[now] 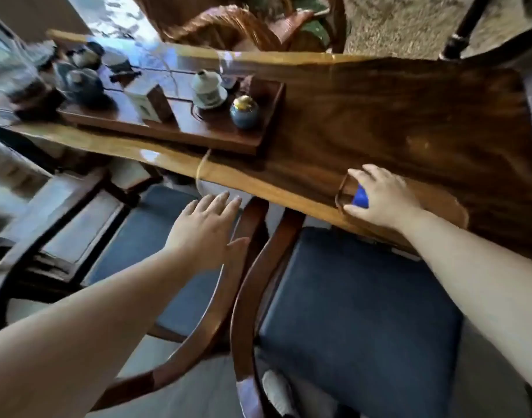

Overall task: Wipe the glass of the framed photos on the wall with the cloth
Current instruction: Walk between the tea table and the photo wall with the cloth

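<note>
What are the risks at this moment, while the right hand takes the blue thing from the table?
The right hand closes on a blue item in a small wooden dish near the table edge; the dish may slide off. The left hand hovers open above the chair arms and could bump them.

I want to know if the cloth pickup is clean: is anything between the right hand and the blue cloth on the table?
Nothing visible: the right hand is already down on the blue cloth, which sits in a small wooden tray at the table's near edge. No framed photos are in view.
</note>
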A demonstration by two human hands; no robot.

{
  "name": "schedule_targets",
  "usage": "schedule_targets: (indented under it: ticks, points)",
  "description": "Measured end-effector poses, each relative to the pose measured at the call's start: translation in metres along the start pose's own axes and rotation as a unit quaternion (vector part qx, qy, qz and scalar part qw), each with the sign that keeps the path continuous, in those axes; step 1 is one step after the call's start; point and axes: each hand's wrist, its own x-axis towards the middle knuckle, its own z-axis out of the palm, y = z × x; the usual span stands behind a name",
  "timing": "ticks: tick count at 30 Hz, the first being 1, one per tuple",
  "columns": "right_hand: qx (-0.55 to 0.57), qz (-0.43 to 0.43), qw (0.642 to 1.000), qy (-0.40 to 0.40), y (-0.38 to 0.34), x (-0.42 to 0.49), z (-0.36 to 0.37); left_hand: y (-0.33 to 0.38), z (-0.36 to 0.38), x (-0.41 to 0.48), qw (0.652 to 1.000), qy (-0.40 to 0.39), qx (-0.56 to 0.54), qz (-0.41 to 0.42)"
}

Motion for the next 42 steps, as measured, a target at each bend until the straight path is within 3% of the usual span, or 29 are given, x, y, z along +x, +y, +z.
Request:
schedule_targets:
  ticks: [7, 12, 17, 27, 35, 42]
  points:
    - [0.046, 0.086, 0.992, -0.086, 0.047, -0.016, 0.042, 0.015, 0.019, 0.018, 1.000, 0.015, -0.007, 0.025]
    - [-0.007, 0.093, 0.995, -0.039, 0.044, -0.013, 0.049, 0.005, 0.025, 0.017, 0.999, 0.016, -0.002, 0.029]
    - [0.008, 0.071, 0.997, -0.023, 0.014, 0.001, 0.032, -0.010, 0.022, 0.008, 1.000, 0.005, 0.001, 0.014]
    - [0.042, -0.191, 0.979, 0.061, -0.181, 0.060, -0.027, -0.075, -0.010, -0.070, 0.994, 0.026, 0.029, -0.098]
    - [0.099, -0.344, 0.925, 0.125, -0.366, 0.051, -0.087, -0.139, -0.054, -0.205, 0.969, 0.066, 0.065, -0.230]
    - [0.127, -0.445, 0.871, 0.164, -0.508, -0.018, -0.150, -0.157, -0.108, -0.362, 0.930, 0.115, 0.112, -0.330]
